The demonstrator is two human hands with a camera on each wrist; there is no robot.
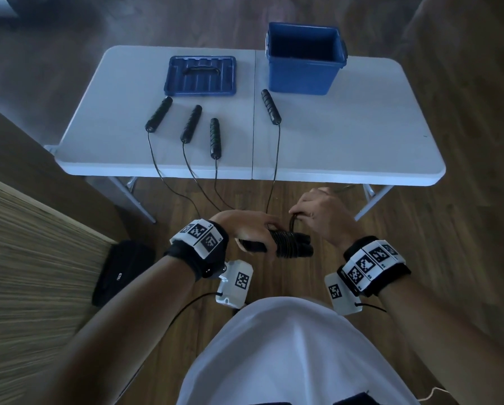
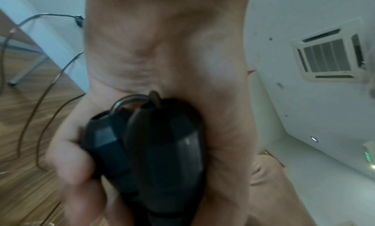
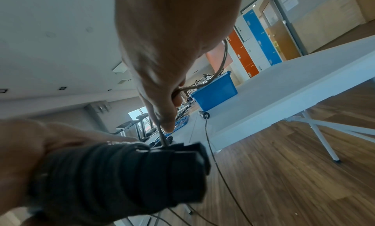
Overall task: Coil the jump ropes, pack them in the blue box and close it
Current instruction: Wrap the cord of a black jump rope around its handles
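Note:
In front of my body, below the table's near edge, my left hand [image 1: 253,229] grips two black handles of one jump rope [image 1: 291,247] with its cord wound round them in several turns. My right hand [image 1: 318,211] pinches the loose end of that cord [image 3: 202,83] just above the bundle [image 3: 125,173]. The handle ends [image 2: 146,141] fill the left wrist view. Several other black handles [image 1: 215,137] lie on the white table [image 1: 347,147], their cords hanging over the near edge to the floor. The open blue box [image 1: 304,58] stands at the back right, its lid [image 1: 200,76] flat to the left.
A wooden panel [image 1: 25,258] stands at my left with a black bag [image 1: 122,270] on the floor beside it. Loose cords [image 1: 192,188] trail across the wooden floor between me and the table. The table's folding legs [image 1: 370,200] stand near my right hand.

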